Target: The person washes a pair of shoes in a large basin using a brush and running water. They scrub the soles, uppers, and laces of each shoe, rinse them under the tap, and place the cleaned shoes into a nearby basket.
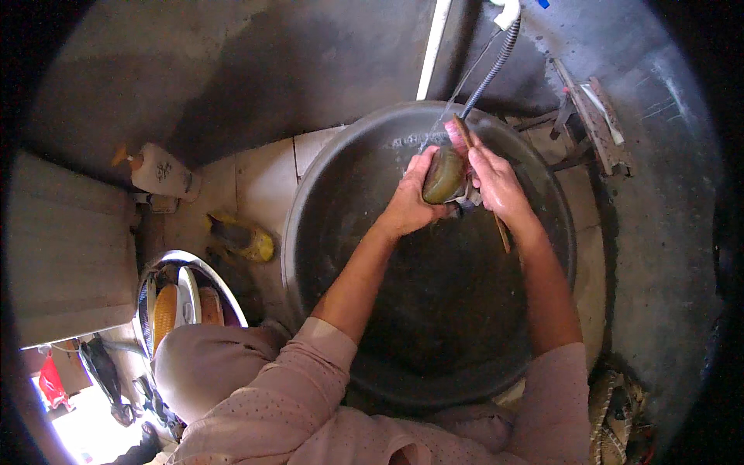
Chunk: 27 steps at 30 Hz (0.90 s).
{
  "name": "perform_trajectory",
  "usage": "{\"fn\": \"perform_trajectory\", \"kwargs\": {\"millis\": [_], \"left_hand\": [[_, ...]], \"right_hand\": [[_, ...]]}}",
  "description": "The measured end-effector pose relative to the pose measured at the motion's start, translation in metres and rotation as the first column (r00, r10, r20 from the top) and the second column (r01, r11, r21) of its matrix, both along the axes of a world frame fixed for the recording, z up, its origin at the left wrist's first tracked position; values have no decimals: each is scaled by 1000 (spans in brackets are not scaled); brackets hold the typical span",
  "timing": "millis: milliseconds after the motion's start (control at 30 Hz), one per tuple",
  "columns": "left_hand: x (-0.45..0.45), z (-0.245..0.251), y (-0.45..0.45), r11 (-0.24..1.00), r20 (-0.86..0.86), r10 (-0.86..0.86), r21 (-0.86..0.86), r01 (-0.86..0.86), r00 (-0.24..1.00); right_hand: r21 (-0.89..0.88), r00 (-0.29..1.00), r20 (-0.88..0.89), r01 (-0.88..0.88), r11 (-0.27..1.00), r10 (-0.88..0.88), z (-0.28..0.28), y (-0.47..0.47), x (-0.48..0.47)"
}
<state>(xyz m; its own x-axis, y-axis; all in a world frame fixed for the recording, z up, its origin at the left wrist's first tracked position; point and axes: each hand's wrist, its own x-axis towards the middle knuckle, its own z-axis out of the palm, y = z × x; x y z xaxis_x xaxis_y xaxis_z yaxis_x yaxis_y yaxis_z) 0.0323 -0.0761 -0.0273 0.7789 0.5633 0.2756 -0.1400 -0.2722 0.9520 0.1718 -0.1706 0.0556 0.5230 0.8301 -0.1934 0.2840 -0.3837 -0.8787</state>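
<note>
My left hand (pixel 410 200) holds a shoe (pixel 444 177) above a large dark round tub (pixel 290 232), with its olive-green sole side towards the left. In my right hand (pixel 497 180) is a long wooden-handled brush (pixel 459 131) with pink bristles, close against the shoe's right side. The brush handle slants down past my right wrist. A thin stream of water (pixel 465 78) falls from a white pipe fitting (pixel 508 14) into the tub's far side. The shoe's upper is largely hidden between my hands.
A grey corrugated hose (pixel 494 70) hangs to the tub's far rim. Left of the tub lies a yellow and dark shoe (pixel 241 237), near a white bottle (pixel 165 171). A metal basin (pixel 174 256) at lower left holds several shoes. A rusty metal frame (pixel 593 122) stands at right.
</note>
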Motion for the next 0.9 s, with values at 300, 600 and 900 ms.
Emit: {"fn": "perform_trajectory", "kwargs": {"millis": [300, 600, 900], "left_hand": [[-10, 17, 20, 999, -226, 31, 31, -25, 974], [-27, 22, 22, 969, -253, -112, -241, 49, 961], [-38, -31, 54, 875, -60, 189, -442, -196, 980]], "right_hand": [[235, 982, 185, -76, 969, 33, -10, -9, -40], [-77, 942, 327, -55, 995, 77, -21, 1, -36], [-296, 902, 428, 71, 953, 66, -92, -31, -29]]}}
